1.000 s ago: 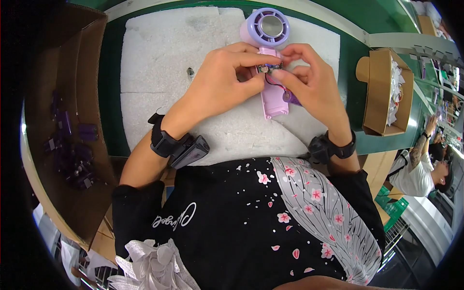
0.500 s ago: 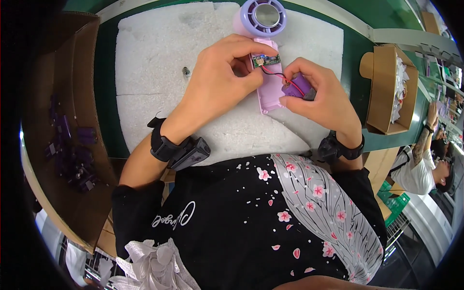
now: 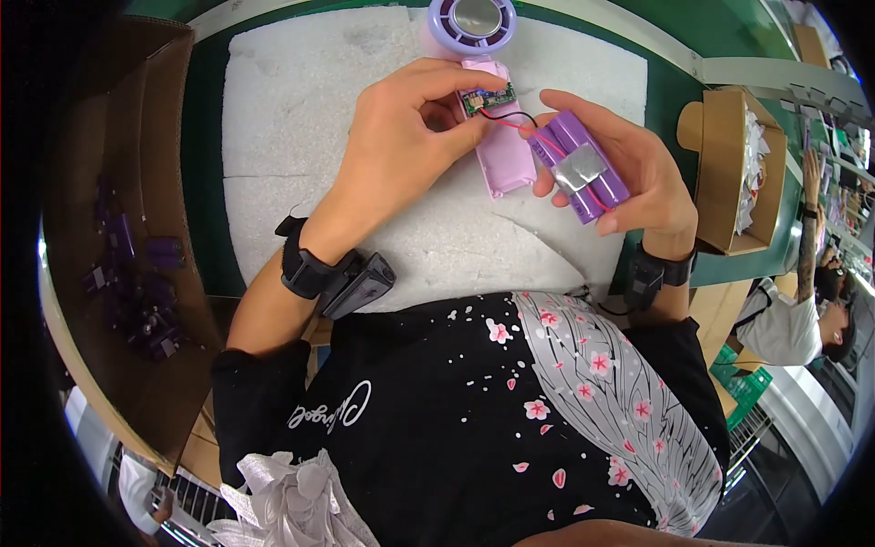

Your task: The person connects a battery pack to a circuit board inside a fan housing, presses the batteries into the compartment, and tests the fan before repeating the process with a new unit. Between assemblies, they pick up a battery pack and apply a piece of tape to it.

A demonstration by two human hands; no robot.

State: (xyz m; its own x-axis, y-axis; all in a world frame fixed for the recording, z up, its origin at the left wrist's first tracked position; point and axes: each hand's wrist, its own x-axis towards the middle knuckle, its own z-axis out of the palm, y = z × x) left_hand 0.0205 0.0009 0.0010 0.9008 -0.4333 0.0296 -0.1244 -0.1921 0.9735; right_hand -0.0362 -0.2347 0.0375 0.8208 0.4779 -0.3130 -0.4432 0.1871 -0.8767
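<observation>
Purple battery pack (image 3: 576, 167), right of centre in the upper half of the frame, lies in the person's right hand (image 3: 652, 173) — the fingers are curled round it, with the thumb against its lower end. It is tilted, its cells side by side under a silver patch. Red and black wires (image 3: 509, 118) run from it leftward to a small green circuit board (image 3: 497, 98) at the upper end of a pink casing (image 3: 509, 164). That casing is gripped by the left hand (image 3: 406, 128), forefinger over the board and thumb at the near edge. Just above, at the top of the frame, sits a round lavender fan head (image 3: 472, 29). White foam (image 3: 301, 137) spreads beneath it all. Over at the left, a big cardboard box (image 3: 164, 118) holds more purple cells (image 3: 123, 237) — and a smaller open carton (image 3: 715, 182) stands at the right.
</observation>
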